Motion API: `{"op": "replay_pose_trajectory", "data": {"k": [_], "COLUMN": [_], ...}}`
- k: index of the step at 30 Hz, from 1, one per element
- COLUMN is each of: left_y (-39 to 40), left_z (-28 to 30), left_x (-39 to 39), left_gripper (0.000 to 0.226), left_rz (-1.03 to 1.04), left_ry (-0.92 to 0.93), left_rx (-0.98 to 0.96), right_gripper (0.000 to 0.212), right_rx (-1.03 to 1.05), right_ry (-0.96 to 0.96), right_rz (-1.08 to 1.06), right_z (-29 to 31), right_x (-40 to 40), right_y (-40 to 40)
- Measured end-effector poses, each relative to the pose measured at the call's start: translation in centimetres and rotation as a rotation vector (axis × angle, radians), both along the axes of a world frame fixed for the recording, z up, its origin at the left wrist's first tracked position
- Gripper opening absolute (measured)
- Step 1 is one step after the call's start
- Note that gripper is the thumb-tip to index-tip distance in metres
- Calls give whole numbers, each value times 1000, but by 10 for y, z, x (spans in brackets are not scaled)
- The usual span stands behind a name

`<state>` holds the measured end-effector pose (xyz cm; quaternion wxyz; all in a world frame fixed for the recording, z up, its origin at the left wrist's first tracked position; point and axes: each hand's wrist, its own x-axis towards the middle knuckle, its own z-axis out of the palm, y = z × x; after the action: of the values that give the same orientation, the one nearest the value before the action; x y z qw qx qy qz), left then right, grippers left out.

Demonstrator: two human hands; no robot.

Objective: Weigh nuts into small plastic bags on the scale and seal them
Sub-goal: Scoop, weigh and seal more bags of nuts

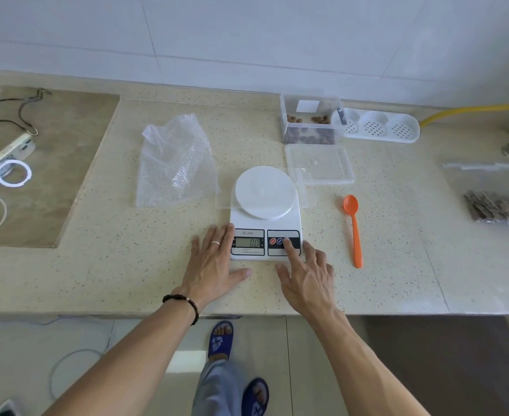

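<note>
I stand at a speckled beige surface [127, 265] that runs along a white tiled wall. At its left end lies a brown board [52, 181] with a power strip [4, 157] and cables on it. A crumpled clear bubble-wrap bag [173, 163] lies left of centre. Near the front edge, in the middle, sits a white digital scale [265, 211] with a bare round platform; its display seems to read zero, though the digits are small. Under the scale's back end a flat clear plastic piece [223, 190] shows.

Toward the back edge, right of centre, an open clear tub of nuts [310, 121] stands, and its lid [319, 163] lies just in front of it. Beside the tub is a white perforated tray [379, 126]. At the right edge lie clear bags of nuts [499, 208].

My left hand [214, 265] rests flat on the surface, fingers straight, touching the scale's left side. My right hand [304, 271] is spread, its index finger pressing the button panel. An orange spoon [353, 226] lies right of the scale.
</note>
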<state>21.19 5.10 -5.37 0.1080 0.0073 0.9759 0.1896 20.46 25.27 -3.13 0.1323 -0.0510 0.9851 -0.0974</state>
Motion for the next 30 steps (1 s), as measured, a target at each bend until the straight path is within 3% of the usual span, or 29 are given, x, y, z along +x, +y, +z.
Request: {"op": "replay_pose_trajectory", "data": {"k": [15,20,25,30], "left_y": [0,0,0,34], "left_z": [-1,5,31,50], "left_x": [2,9,-21,-84], "left_gripper": [105,90,81,74], "left_rz": [-13,-36,-117,-257], "left_ry": [0,71,189,231], "left_rx": [-33,35,33,20], "right_gripper": [61,60,49,45], "right_rx": [-9,-111,-337,-410], "right_ry": [-36,-64,22,76], "right_rz": [-12,-16,-258,-563], "right_z": [2,12,25,30], "right_x": [1,-4,-20,-46], "right_y": [-1,7,29,67]}}
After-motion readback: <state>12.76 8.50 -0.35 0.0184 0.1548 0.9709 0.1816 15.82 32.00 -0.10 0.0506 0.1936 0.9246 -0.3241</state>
